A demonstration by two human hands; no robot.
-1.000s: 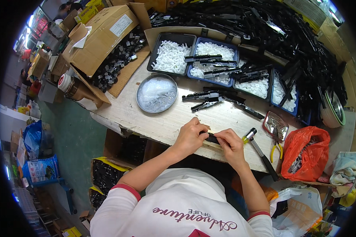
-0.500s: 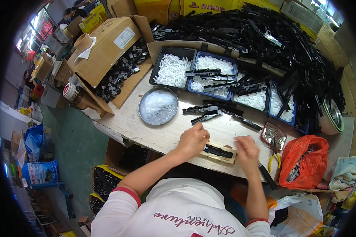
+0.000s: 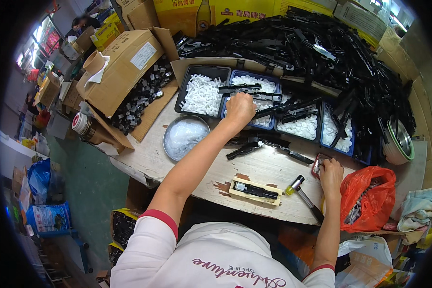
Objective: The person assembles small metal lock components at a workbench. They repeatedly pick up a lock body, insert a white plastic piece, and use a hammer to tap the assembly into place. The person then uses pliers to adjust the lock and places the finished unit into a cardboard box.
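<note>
My left hand [image 3: 240, 109] reaches over the blue bin [image 3: 230, 79] of white plastic pieces. Its fingers curl down, and what they hold, if anything, is hidden. Black slim mechanisms [image 3: 240, 88] lie across that bin beside the hand. At the right, my right hand [image 3: 331, 176] has its bent fingertips in a small red tray [image 3: 317, 166]; their contents cannot be made out. Between my arms, a pale wooden fixture [image 3: 255, 198] lies on the table with a black mechanism [image 3: 257, 190] set in it. To its right rests a hammer [image 3: 308, 204] with a dark handle and yellow end.
A round metal dish [image 3: 166, 149] with clear, shiny contents stands left. Further left, a cardboard box [image 3: 122, 62] spills small dark metal parts. A large heap of black mechanisms [image 3: 317, 57] fills the back. A red plastic bag [image 3: 379, 211] sits right, near the table edge.
My left hand has moved from the fixture up to the blue bin. My right hand has moved right to the red tray, uncovering the hammer's head. The black mechanism stays in the fixture.
</note>
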